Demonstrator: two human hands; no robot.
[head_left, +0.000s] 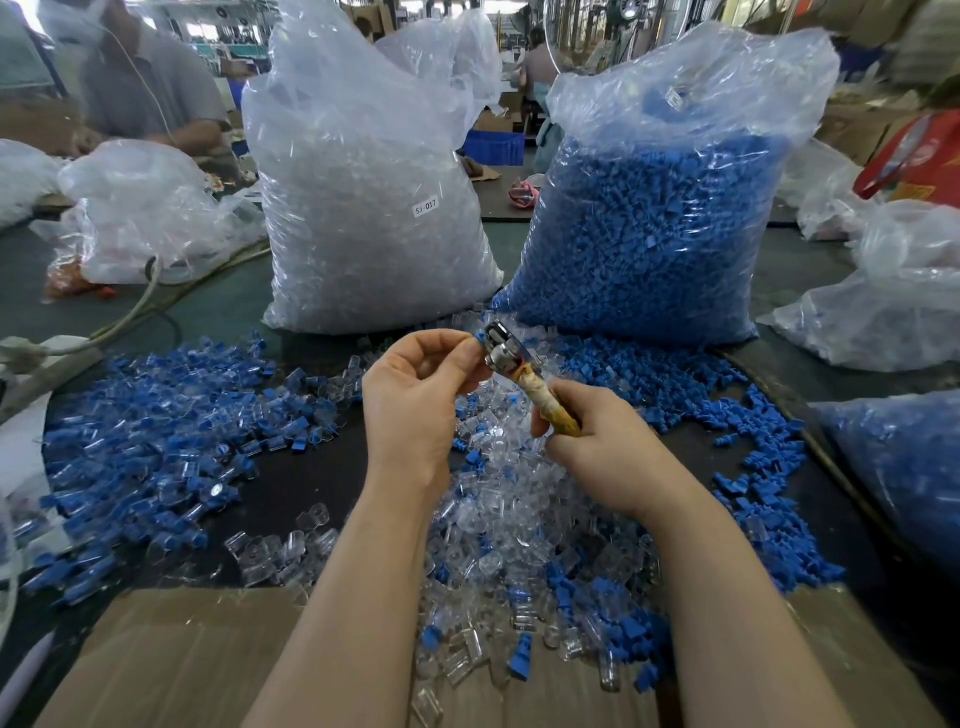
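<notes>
head view | frame centre: our left hand (415, 384) pinches 1 blue plug (477, 341) at the metal head of the press tool (511, 358); our right hand (602, 441) clenches its taped handle | step, we judge: seating the plug | next: a square, steady squeeze, then onto the blue-and-clear pile (171, 415) at left

A small white sticker (426, 207) is showing the code "SJ-017"; it is sitting on the front of the clear bag (363, 156) of transparent parts, beyond the fingers (456, 344) and slightly to their left. Print on the red bag (919, 156), far to the right of the fingers, is appearing too blurred to read.
</notes>
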